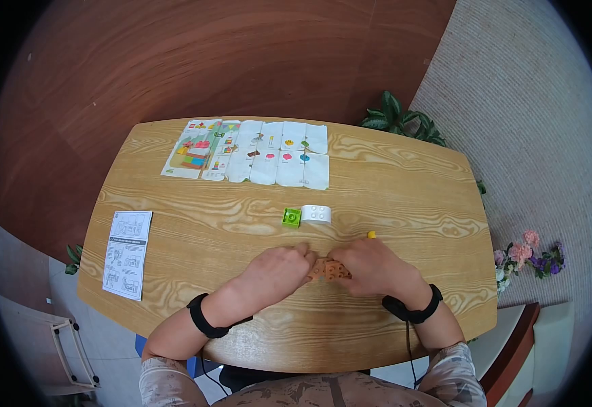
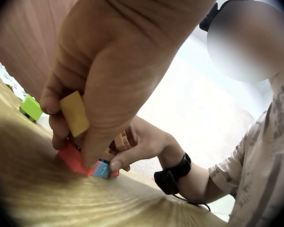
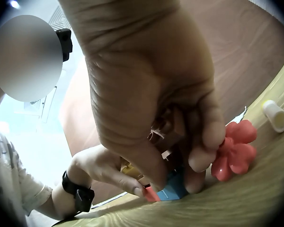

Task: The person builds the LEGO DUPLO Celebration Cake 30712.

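Note:
Both hands meet at a small group of toy building bricks near the front middle of the table. My left hand (image 1: 279,268) holds a tan brick (image 2: 75,113) between thumb and fingers. My right hand (image 1: 370,264) pinches a brown brick (image 1: 336,270) from above, its fingers hiding part of it. Under the hands, close to the tabletop, show a red piece (image 2: 72,160) and a blue brick (image 3: 174,186). A red flower-shaped piece (image 3: 235,150) lies right beside the right fingertips.
Beyond the hands, a green brick (image 1: 292,217) sits against a white brick (image 1: 316,214). A small white and yellow cylinder (image 3: 276,116) lies past the right hand. An unfolded picture sheet (image 1: 279,169) covers the back left, and a printed leaflet (image 1: 127,254) the left side.

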Demonstrator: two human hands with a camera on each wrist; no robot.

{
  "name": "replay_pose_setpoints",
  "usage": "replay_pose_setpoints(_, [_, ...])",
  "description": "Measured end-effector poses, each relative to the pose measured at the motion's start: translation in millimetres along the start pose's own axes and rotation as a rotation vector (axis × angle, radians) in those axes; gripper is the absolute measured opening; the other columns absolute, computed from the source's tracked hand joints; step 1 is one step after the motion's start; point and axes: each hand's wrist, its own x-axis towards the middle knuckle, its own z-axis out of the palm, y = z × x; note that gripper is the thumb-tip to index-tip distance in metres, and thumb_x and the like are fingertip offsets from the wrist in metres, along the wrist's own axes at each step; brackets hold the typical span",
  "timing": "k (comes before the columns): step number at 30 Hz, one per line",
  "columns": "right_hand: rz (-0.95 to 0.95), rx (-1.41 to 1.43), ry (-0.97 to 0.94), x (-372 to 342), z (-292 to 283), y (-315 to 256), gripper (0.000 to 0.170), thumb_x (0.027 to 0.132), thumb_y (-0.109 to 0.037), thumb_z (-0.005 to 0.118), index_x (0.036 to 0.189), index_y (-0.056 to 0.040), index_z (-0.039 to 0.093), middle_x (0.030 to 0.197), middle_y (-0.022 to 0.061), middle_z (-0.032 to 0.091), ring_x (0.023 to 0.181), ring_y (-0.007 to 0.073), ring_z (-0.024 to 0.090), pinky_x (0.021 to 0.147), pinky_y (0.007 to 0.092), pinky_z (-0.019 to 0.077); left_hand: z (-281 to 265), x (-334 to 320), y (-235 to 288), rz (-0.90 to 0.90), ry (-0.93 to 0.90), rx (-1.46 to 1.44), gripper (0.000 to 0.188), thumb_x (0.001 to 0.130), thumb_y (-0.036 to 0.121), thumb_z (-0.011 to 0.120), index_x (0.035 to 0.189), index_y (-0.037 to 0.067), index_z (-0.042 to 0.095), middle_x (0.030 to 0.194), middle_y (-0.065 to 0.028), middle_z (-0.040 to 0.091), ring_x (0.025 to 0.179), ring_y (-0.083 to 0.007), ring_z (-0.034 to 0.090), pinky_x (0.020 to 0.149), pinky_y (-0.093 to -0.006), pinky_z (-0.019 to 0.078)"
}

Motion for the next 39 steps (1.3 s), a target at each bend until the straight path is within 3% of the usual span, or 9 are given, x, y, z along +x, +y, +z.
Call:
replay_pose_setpoints(4, [0.003,0.091,0.014,-0.2,0.6,-0.4,0.021,0.081,-0.017,0.076,0.094,-0.0019,0.073,0.088,0.0205,0.072,0.092,0.0398,0.069,0.083,0.0489,0.0546,0.5,1.0,-2.1,-0.017,-0.032,-0.011,0.036,0.094,0.027,0.072,0.117,0.000,0.064,0.104,-0.0171,0.067,0.092,-0.0373,0.071,0.078,-0.0457,0.0582])
replay_pose_setpoints(7, [0.018,0.156,-0.011,0.0,2.4,3.8,0.021,0.080,-0.016,0.076,0.096,-0.0025,0.073,0.091,0.0201,0.073,0.094,0.0400,0.069,0.085,0.0489,0.0548,-0.7,0.7,0.4,0.016,0.015,-0.058,0.027,0.090,0.022,0.076,0.102,-0.001,0.065,0.097,-0.0172,0.066,0.090,-0.0354,0.072,0.078,-0.0441,0.0592])
replay_pose_setpoints(16, [-0.009,0.107,0.040,-2.5,5.5,1.7,0.023,0.081,-0.013,0.076,0.101,-0.0028,0.069,0.090,0.0206,0.072,0.091,0.0414,0.069,0.082,0.0508,0.0548,4.9,0.7,1.1,-0.003,0.027,-0.032,0.028,0.089,0.023,0.078,0.098,-0.002,0.068,0.097,-0.0176,0.067,0.089,-0.0356,0.072,0.078,-0.0433,0.0592])
replay_pose_setpoints(19, [0.021,0.043,0.021,-2.3,5.7,-2.3,0.033,0.081,-0.018,0.079,0.109,-0.0043,0.067,0.095,0.0180,0.072,0.094,0.0394,0.070,0.080,0.0488,0.0549,5.0,1.5,0.8,-0.012,0.012,-0.041,0.028,0.089,0.023,0.078,0.099,-0.002,0.068,0.097,-0.0175,0.067,0.089,-0.0356,0.072,0.078,-0.0432,0.0592])
replay_pose_setpoints(31, [-0.012,0.045,0.070,-3.6,11.1,-5.6,0.024,0.079,-0.014,0.077,0.093,-0.0026,0.062,0.087,0.0188,0.069,0.087,0.0409,0.068,0.076,0.0520,0.0529,-0.6,1.3,-1.8,-0.002,-0.057,-0.057,0.035,0.091,0.029,0.075,0.108,0.000,0.066,0.104,-0.0167,0.066,0.093,-0.0390,0.069,0.079,-0.0468,0.0566])
replay_pose_setpoints(34, [-0.032,0.009,0.102,-5.6,11.3,-2.3,0.024,0.081,-0.019,0.076,0.094,-0.0034,0.064,0.087,0.0180,0.069,0.087,0.0407,0.068,0.076,0.0504,0.0538,-10.2,1.9,-0.1,-0.038,-0.103,-0.066,0.040,0.091,0.030,0.076,0.113,0.000,0.062,0.108,-0.0173,0.066,0.097,-0.0407,0.068,0.081,-0.0477,0.0560])
replay_pose_setpoints(39, [0.073,0.028,-0.010,-10.3,-16.5,-7.5,0.029,0.084,-0.027,0.076,0.105,-0.0071,0.069,0.096,0.0152,0.073,0.091,0.0387,0.070,0.079,0.0475,0.0555,-30.5,-1.4,3.4,-0.072,-0.070,-0.066,0.040,0.090,0.024,0.077,0.114,0.000,0.056,0.110,-0.0180,0.064,0.104,-0.0395,0.067,0.085,-0.0476,0.0552])
